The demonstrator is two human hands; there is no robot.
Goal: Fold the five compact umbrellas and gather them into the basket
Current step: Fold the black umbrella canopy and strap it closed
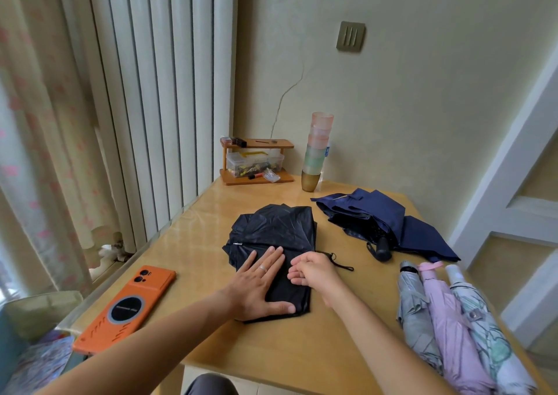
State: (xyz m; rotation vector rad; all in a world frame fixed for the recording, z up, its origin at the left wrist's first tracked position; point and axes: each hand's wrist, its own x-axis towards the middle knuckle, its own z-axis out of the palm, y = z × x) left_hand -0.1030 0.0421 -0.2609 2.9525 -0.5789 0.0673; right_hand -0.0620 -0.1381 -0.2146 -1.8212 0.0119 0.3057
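Note:
A black compact umbrella lies loose and flattened on the middle of the wooden table. My left hand presses flat on its near part, fingers straight. My right hand sits at the umbrella's right edge with fingers curled near the handle; its wrist strap trails right, and whether the hand grips anything is unclear. A navy umbrella lies unfolded behind to the right. Three folded umbrellas lie side by side at the right edge: grey, pink and white patterned. No basket is in view.
An orange phone lies on the table's left side. At the back stand a small wooden shelf with a plastic box and a stack of coloured cups. Curtains and a radiator are on the left, a wall behind.

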